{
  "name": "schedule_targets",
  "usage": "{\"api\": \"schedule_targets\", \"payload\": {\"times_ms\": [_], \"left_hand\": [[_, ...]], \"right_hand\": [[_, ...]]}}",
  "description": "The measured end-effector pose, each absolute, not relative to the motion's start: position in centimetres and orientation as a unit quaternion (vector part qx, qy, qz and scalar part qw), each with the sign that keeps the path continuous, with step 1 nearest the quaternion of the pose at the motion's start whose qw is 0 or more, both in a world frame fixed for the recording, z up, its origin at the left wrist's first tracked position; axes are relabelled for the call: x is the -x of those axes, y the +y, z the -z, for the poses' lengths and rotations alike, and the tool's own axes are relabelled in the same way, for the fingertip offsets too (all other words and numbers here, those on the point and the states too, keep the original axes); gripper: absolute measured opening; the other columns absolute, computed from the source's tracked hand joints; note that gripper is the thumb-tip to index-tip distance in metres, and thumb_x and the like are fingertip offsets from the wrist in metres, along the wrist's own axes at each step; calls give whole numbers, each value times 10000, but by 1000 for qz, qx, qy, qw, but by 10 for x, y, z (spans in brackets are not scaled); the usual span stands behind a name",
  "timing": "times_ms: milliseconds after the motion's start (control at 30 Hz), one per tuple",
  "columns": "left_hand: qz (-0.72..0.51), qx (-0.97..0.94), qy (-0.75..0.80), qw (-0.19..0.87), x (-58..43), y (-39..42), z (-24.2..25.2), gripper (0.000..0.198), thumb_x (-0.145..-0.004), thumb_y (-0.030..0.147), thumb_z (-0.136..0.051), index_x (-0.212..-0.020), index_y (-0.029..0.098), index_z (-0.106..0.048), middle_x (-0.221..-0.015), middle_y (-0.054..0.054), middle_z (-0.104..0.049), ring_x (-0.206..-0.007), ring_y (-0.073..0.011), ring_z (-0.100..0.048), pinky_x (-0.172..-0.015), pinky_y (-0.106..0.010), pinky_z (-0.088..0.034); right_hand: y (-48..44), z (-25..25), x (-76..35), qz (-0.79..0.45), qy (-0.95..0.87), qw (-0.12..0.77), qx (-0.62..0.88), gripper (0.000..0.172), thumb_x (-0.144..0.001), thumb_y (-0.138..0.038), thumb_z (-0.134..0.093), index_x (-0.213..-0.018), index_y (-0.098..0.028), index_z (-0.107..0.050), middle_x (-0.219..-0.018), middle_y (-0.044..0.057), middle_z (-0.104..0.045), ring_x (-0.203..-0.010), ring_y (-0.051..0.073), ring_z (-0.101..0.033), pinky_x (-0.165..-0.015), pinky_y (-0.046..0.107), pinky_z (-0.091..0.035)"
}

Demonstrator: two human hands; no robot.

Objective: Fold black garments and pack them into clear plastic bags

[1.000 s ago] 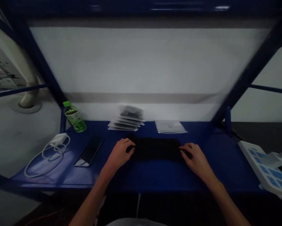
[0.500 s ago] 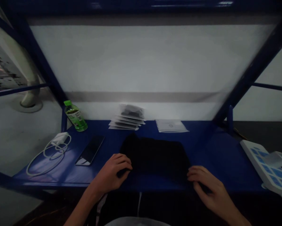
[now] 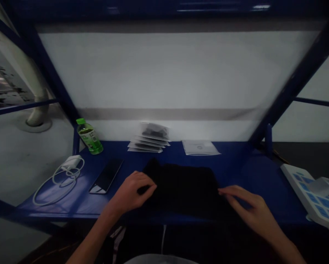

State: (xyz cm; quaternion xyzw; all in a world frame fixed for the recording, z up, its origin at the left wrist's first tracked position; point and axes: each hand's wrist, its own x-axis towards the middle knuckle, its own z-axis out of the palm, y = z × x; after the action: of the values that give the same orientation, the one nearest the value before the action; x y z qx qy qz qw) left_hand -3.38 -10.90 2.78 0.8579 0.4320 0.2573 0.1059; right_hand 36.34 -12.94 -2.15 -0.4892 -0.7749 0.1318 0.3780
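Observation:
A black cloth (image 3: 183, 185) lies spread flat on the blue shelf (image 3: 258, 176) in front of me. My left hand (image 3: 131, 192) is closed in a pinch on the cloth's left edge. My right hand (image 3: 249, 211) rests at the cloth's right edge near its front corner, fingers stretched along the fabric and touching it. Both forearms reach in from the bottom of the view.
A green bottle (image 3: 89, 136) stands at the back left. A white charger with coiled cable (image 3: 62, 176) and a dark phone (image 3: 106, 176) lie left of the cloth. Stacked clear packets (image 3: 149, 139) and a flat packet (image 3: 200, 147) sit behind it. A white-and-blue power strip (image 3: 309, 194) is at right.
The folded black cloth was pulled open toward me and now lies wider. Both hands moved nearer to the front edge; the right hand then slid slightly up and stretched out.

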Motion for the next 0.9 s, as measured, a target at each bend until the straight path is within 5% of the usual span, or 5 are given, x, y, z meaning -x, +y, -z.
{"api": "schedule_targets", "payload": {"times_ms": [167, 300, 633, 900], "left_hand": [[-237, -871, 420, 91, 18, -56, -29, 238, -935, 265, -560, -1139, 271, -681, -1197, -20, -670, -1041, -194, -649, -911, -304, -494], [-162, -892, 418, 67, 8, -27, -17, 356, -887, 251, -631, -1241, 279, -641, -1412, -38, -547, -1251, -260, -541, -1037, -393, -434], [-213, -839, 489, 109, -11, 19, -18, 260, -946, 274, -498, -1101, 224, -701, -1008, -33, -738, -896, -189, -678, -810, -301, -510], [-176, -811, 554, 70, -26, 48, 8, 165, -862, 209, -579, -960, 192, -711, -835, -63, -719, -793, -219, -679, -720, -299, -495]], "right_hand": [[-86, 25, -365, -46, -802, 294, 518, 338, -918, -407, -535, -1222, -327, -659, -1261, 49, -660, -1148, 277, -623, -976, 463, -516], [-61, 34, -368, -32, -827, 232, 511, 315, -893, -428, -569, -1158, -314, -696, -1333, 47, -625, -1184, 293, -605, -1007, 510, -487], [-5, 7, -355, -95, -748, 353, 554, 302, -919, -431, -491, -1061, -250, -687, -968, 52, -757, -825, 248, -711, -757, 384, -550], [41, 30, -350, -52, -744, 303, 593, 176, -835, -379, -585, -849, -223, -664, -744, 33, -714, -658, 199, -655, -600, 300, -467]]}}
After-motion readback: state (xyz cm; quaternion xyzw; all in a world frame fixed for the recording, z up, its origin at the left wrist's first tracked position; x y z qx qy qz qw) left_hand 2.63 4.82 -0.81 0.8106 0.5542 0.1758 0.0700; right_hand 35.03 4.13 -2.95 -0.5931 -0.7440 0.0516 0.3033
